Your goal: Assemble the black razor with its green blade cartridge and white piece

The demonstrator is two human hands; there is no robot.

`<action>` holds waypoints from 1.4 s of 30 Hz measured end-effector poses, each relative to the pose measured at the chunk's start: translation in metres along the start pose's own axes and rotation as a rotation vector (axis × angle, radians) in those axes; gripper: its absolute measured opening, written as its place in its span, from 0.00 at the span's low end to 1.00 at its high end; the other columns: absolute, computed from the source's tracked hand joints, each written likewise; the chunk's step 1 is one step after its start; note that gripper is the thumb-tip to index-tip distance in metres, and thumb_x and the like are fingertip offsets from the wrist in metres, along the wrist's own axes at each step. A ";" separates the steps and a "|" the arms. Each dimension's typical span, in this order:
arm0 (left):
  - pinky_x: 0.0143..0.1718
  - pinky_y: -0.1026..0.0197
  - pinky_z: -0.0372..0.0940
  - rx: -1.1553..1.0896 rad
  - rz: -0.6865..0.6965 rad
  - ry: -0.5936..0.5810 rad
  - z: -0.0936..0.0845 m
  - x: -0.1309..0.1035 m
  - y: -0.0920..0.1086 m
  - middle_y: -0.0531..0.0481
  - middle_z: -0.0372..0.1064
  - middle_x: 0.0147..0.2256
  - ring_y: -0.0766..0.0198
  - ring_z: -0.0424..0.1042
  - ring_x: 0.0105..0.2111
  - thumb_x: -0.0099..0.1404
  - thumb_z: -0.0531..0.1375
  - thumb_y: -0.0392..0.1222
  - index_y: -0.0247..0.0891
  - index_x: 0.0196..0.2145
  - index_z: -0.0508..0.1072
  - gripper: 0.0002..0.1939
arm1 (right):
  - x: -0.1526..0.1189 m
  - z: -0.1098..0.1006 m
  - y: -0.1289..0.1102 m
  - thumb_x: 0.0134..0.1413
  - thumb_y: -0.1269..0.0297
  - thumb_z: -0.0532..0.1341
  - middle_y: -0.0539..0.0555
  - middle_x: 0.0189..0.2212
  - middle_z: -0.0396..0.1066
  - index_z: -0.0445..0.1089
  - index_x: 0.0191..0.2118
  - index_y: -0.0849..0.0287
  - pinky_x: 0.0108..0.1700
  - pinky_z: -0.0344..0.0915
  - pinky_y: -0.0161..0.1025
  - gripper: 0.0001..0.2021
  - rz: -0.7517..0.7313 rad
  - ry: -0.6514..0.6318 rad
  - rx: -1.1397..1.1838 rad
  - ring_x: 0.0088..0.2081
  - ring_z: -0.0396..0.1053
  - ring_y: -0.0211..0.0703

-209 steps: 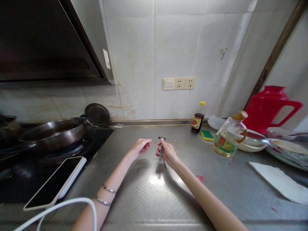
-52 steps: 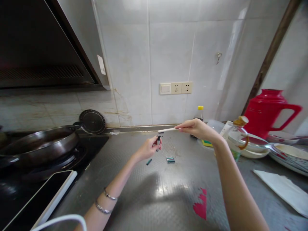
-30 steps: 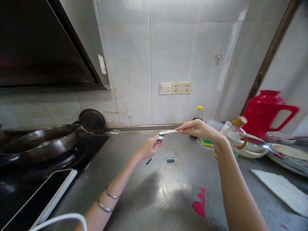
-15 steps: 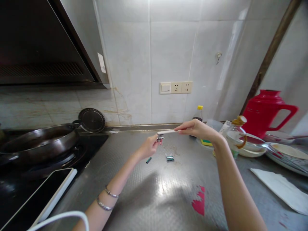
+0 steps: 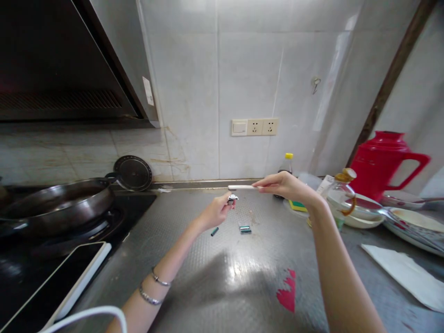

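My left hand (image 5: 215,212), with two silver bangles on its wrist, pinches a small shiny silver metal piece (image 5: 232,198) whose kind I cannot make out. My right hand (image 5: 282,185) holds a slim white stick (image 5: 243,187) by its right end, level above the counter. The stick's free left end is just above the silver piece, with a small gap between them. Below the hands, small dark green cylinders (image 5: 245,229) that look like batteries lie on the counter, and a similar single one (image 5: 214,231) lies to their left.
A pan (image 5: 62,203) sits on the black stove at left, with a phone-like white-edged device (image 5: 69,282) in front. To the right stand a red jug (image 5: 379,162), a glass bottle (image 5: 338,196), bowls and plates (image 5: 416,226). White paper (image 5: 404,273) lies on the metal counter (image 5: 222,296).
The white stick has levelled out, and its left end has lifted slightly off the silver piece. My left hand has barely moved. The cylinders lie as before.
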State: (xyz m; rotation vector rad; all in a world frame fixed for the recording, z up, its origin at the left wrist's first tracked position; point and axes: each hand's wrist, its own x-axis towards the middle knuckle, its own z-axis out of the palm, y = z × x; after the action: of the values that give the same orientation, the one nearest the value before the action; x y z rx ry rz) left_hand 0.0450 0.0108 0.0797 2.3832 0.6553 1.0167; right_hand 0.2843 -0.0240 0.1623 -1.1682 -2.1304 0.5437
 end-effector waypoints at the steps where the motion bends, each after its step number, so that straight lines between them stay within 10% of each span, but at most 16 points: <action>1: 0.33 0.66 0.59 -0.001 -0.004 0.000 0.000 0.000 0.000 0.50 0.64 0.29 0.68 0.64 0.30 0.61 0.48 0.30 0.34 0.32 0.64 0.07 | -0.001 0.000 -0.003 0.45 0.54 0.62 0.54 0.39 0.75 0.75 0.41 0.58 0.42 0.66 0.39 0.18 -0.010 0.001 0.021 0.40 0.71 0.48; 42: 0.33 0.66 0.60 -0.074 -0.072 -0.035 0.006 0.000 -0.003 0.51 0.63 0.28 0.68 0.65 0.30 0.61 0.49 0.32 0.36 0.33 0.62 0.04 | -0.007 -0.011 0.011 0.45 0.53 0.62 0.52 0.38 0.75 0.75 0.42 0.57 0.40 0.67 0.38 0.19 0.027 -0.070 0.004 0.39 0.71 0.47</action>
State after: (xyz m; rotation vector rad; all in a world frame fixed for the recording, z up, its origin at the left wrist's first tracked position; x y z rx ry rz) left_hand 0.0488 0.0119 0.0746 2.2919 0.6739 0.9498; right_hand 0.3014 -0.0240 0.1609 -1.1930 -2.1736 0.6090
